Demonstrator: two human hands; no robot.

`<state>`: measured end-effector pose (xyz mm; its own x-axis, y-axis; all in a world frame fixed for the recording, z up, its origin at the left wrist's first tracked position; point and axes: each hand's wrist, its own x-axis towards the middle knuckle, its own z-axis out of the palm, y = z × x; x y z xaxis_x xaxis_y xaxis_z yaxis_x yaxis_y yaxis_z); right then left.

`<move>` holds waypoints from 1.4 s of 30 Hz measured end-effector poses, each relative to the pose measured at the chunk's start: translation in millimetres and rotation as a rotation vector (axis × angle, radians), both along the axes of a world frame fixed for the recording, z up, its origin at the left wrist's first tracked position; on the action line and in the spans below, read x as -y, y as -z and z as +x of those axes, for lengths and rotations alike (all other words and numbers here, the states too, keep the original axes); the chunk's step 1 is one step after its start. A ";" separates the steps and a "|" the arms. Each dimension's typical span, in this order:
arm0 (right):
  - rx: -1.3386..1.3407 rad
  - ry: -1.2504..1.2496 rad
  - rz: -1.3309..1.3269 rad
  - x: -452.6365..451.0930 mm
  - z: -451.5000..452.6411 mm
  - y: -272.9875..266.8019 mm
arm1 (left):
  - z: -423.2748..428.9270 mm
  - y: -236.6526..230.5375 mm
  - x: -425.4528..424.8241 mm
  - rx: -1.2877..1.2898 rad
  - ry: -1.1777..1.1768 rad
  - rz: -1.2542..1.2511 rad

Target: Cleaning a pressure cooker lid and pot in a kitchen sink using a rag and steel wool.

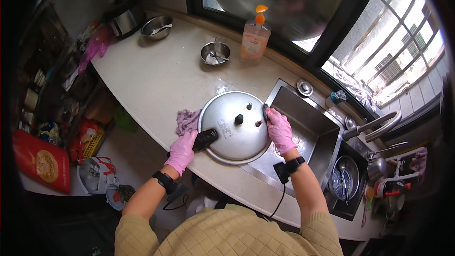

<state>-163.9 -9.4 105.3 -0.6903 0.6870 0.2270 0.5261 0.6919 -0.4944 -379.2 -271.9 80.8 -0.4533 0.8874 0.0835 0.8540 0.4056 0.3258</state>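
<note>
A round metal pressure cooker lid point(224, 110) lies over the counter and the near-left edge of the sink. Its domed top faces up, with a black valve knob point(239, 119) at the centre and two small valves nearby. My left hand point(180, 152), in a pink glove, grips the lid's black handle point(205, 139). At the lid's opposite rim, my pink-gloved right hand point(279, 129) holds a dark scouring pad point(265, 110), mostly hidden by the fingers. A crumpled purple cloth point(187, 121) touches the lid's left side.
The steel sink point(302, 105) has a curved faucet point(373, 124) and a side basin holding a metal bowl point(350, 185). Behind the lid stand a pump soap bottle point(255, 44), a small pan with a spoon point(215, 52) and a steel bowl point(156, 30). A cooker point(126, 17) sits far left.
</note>
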 end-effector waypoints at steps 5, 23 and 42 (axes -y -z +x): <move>-0.090 -0.064 0.080 30.9 4.9 10.3 | 0.3 -0.3 7.0 -0.021 -0.007 0.059; -0.205 0.049 -0.392 14.5 38.2 41.9 | 3.6 -0.4 1.7 -0.036 -0.016 0.053; -0.069 0.142 0.008 3.7 15.7 19.9 | 5.7 3.8 -5.8 0.027 -0.028 0.063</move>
<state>-148.1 -13.1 85.4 -0.5689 0.7745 0.2765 0.5841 0.6172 -0.5271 -373.5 -266.1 77.0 -0.4807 0.8678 0.1261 0.8332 0.4072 0.3741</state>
